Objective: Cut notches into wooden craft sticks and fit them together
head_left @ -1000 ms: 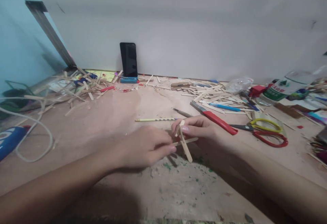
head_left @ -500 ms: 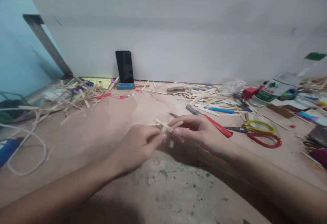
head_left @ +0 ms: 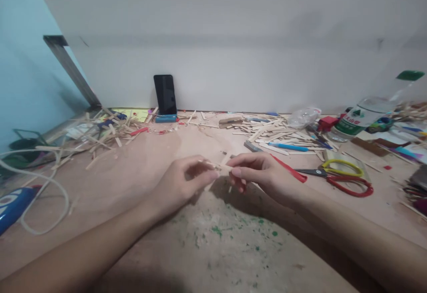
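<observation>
Head view: bare left hand (head_left: pixel 185 181) and bare right hand (head_left: pixel 258 171) are half-curled; right of them lie dark-bladed scissors (head_left: pixel 318 172) with red and yellow handles; between the hands, pinched by both, are pale flat wooden sticks (head_left: pixel 224 167).

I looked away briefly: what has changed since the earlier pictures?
The crossed flat pale wooden sticks have been turned; one now runs across between the bare left hand and bare right hand. The left hand has moved forward, away from the person. The upright black phone and red-and-yellow-handled scissors stayed put.
</observation>
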Motion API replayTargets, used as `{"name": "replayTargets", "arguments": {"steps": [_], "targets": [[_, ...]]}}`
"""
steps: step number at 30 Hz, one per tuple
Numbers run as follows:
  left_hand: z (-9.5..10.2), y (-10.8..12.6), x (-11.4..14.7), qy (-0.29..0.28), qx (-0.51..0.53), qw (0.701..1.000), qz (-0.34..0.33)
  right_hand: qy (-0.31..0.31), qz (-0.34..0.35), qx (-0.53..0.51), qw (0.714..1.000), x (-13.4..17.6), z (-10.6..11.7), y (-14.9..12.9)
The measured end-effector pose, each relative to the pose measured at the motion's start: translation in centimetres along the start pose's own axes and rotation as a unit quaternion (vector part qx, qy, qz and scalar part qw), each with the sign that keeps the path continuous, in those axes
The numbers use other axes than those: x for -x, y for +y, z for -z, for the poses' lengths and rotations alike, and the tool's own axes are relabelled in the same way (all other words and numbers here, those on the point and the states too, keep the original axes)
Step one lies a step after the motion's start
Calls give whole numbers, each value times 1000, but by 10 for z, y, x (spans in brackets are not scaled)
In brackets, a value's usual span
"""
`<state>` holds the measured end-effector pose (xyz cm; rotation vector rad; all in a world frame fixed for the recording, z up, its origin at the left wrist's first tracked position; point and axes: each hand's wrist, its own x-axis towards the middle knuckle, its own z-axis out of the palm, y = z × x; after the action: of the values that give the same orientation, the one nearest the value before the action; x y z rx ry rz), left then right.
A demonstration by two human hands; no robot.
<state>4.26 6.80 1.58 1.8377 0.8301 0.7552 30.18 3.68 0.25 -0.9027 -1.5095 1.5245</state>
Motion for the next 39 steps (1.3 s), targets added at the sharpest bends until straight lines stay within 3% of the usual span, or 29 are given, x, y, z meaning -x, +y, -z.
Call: {"name": "replayTargets", "arguments": {"steps": [5, 12, 19, 24, 27, 30, 32, 35, 39], "targets": [[5, -2, -2, 63, 25, 997, -23, 15, -32, -30, 999, -4, 4, 7], [3, -3, -3, 85, 30, 996, -18, 25, -79, -91, 992, -5, 9, 13], [18, -18, -12, 217, -6, 976, -3, 62, -72, -136, 986, -7, 13, 20], [12, -6, -7, 285, -108, 951, -57, 70, -53, -158, 983, -5, 10, 17], [-1, 7, 2, 202, -135, 967, -79, 66, -45, -169, 982, -4, 4, 14], [-12, 13, 7, 83, -124, 987, -60, 63, -44, -176, 981, -2, -3, 12], [-16, 12, 9, 41, -111, 992, -46, 59, -49, -180, 981, -2, -7, 13], [-18, 10, 10, 33, -97, 994, -36, 56, -59, -183, 980, -1, -11, 14], [-18, 8, 11, 74, -91, 992, -40, 52, -64, -181, 980, -1, -10, 12]]}}
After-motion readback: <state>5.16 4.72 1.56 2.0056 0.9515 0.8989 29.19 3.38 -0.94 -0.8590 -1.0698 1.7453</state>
